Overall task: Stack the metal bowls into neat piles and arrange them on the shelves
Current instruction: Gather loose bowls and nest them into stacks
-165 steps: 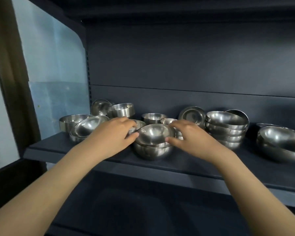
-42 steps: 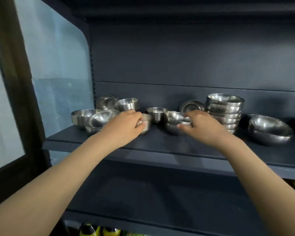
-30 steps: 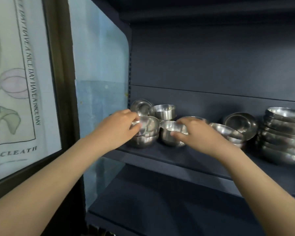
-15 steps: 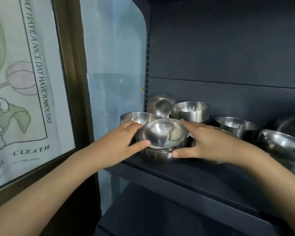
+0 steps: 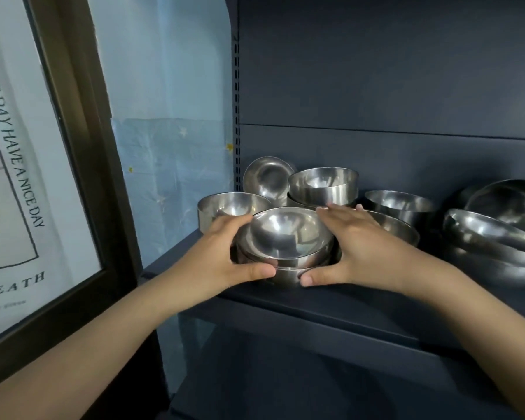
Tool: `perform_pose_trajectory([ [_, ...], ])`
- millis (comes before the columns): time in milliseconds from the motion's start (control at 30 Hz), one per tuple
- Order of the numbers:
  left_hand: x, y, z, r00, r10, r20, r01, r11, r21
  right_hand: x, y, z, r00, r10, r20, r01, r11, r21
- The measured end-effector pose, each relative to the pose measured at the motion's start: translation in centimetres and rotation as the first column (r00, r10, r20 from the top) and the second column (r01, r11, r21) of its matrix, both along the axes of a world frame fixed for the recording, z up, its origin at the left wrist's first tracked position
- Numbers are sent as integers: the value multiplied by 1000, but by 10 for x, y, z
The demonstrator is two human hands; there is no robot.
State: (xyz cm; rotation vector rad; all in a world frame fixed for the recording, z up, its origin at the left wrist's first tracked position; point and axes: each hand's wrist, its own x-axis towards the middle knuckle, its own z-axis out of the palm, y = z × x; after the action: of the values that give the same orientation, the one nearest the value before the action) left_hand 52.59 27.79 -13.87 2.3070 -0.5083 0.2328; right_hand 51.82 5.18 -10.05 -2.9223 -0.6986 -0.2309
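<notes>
Clamped from both sides: left hand (image 5: 225,253) on the left wall of the nested pile (image 5: 288,268), right hand (image 5: 361,250) on its right wall, thumbs curled round the front. Pile sits on the shelf (image 5: 331,301), front left, dead between the palms — neither hand nearer. Top bowl (image 5: 285,231) tilts toward camera; loose bowls (image 5: 322,186) crowd just behind — probably needs levelling first.

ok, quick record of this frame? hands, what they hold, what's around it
pile of bowls: nested, open side up, top bowl slightly tilted
left grip: thumb and fingers curled round the pile's left side
right grip: curled round its right side
shelf: dark; pile near its front left
behind: straight-walled bowl, bowl on edge, deep bowl
right: larger bowls, loosely stacked
</notes>
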Motion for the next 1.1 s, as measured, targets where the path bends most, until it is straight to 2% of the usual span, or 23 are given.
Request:
perform_pose_trajectory([
  [133,-3,8,1,1000,-13,-19,11,996,-91,-8,7,-1,1000,-10,6,10,997,74],
  [267,-14,11,14,1000,-31,-3,30,992,-126,-27,10,6,999,-36,7,33,969,246],
  [400,-25,-7,37,990,-131,61,138,980,-140,-52,-1,15,992,-123,13,103,880,464],
  [533,-27,-46,59,970,-236,60,243,952,-188,-70,-35,23,975,-223,3,178,786,593],
  [700,-12,-110,86,961,-268,68,275,952,-132,-82,-90,40,941,-335,51,224,727,650],
  [867,17,-179,102,917,-397,32,396,901,-177,-71,-152,48,906,-422,41,257,623,739],
  [1100,51,-251,93,900,-435,3,431,891,-140,-41,-219,41,904,-427,-3,309,649,696],
])
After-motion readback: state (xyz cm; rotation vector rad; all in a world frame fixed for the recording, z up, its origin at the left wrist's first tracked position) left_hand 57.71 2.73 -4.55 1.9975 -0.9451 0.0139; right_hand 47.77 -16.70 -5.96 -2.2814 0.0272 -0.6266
